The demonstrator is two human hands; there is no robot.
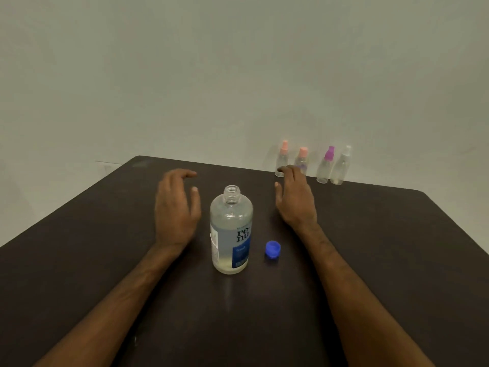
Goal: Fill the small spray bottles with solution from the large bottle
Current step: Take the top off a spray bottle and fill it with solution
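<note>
**Big open bottle in the middle, four little spray bottles at the back**

The table (105,260) is dark brown and flat. It takes up the whole lower part of the view. Behind it is a plain pale wall (185,75).

The big bottle (231,230) stands upright near the middle of the table. It is clear plastic with a round body and a short neck. Its top is open, with no cap on it. There is clear liquid low down in the bottle, and the upper part looks empty and a bit foggy. A blue and white label wraps the front. It reads "re-nu" in dark letters. The smaller words below are too blurry to read.

The left hand (176,207) is just left of the big bottle, not touching it. Its fingers are spread and curved, and it holds nothing. The right hand (295,200) is to the right of the bottle, farther back. It is open too and holds nothing. Its fingertips are near the little bottles.

Four small spray bottles (312,162) stand in a row at the far edge of the table, by the wall. They are clear. Two have pink tops, one has a purple top, and one has a white top. I cannot tell if there is liquid in them.

The blue cap (272,249) lies on the table just right of the big bottle's base.
</note>
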